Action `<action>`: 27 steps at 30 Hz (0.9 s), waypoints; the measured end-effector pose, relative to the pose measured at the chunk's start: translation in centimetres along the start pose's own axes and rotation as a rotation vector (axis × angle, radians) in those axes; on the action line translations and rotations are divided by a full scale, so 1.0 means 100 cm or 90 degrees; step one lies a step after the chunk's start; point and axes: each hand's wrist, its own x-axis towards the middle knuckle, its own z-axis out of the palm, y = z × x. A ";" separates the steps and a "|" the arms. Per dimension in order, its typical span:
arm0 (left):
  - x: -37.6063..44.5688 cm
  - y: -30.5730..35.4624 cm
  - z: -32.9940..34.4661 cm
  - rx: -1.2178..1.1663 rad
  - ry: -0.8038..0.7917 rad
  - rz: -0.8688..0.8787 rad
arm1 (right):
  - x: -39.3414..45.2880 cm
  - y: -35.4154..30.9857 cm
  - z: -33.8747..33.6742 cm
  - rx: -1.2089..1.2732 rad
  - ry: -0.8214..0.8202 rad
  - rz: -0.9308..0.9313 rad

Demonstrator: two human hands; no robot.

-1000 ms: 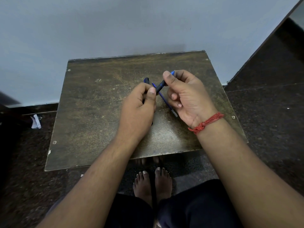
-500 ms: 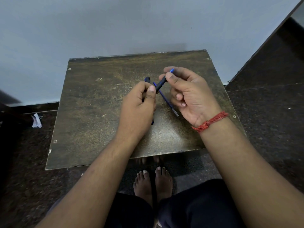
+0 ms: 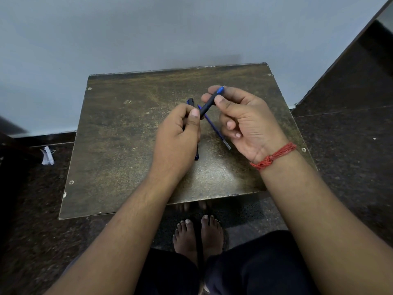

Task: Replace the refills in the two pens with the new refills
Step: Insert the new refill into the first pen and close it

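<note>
Left hand (image 3: 177, 133) and right hand (image 3: 240, 116) both grip one dark blue-tipped plastic pen (image 3: 209, 104). Thin blue refill (image 3: 214, 127) and second dark pen (image 3: 196, 155) lie on the worn brown table (image 3: 119, 135); replacement judged unfinished.

view: head, 1 camera | looks forward and down, steep | near tabletop (image 3: 119, 158) | wall at 12 o'clock | feet at 6 o'clock

Worn wooden table (image 3: 119, 145) against grey wall (image 3: 148, 28); crumpled paper scrap (image 3: 47, 156) on dark floor left of table.
</note>
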 end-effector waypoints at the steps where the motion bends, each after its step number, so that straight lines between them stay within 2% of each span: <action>1: 0.000 0.000 0.000 0.000 0.000 0.002 | 0.000 0.001 0.000 -0.003 0.004 -0.001; 7: 0.000 -0.001 0.003 0.015 -0.004 0.021 | 0.004 0.007 0.003 -0.006 0.061 -0.009; 16: 0.000 0.000 0.001 -0.009 -0.002 -0.005 | 0.001 0.001 -0.002 0.034 -0.013 0.008; 27: 0.001 -0.005 0.004 0.010 -0.007 0.018 | 0.001 0.004 0.003 -0.009 0.039 -0.008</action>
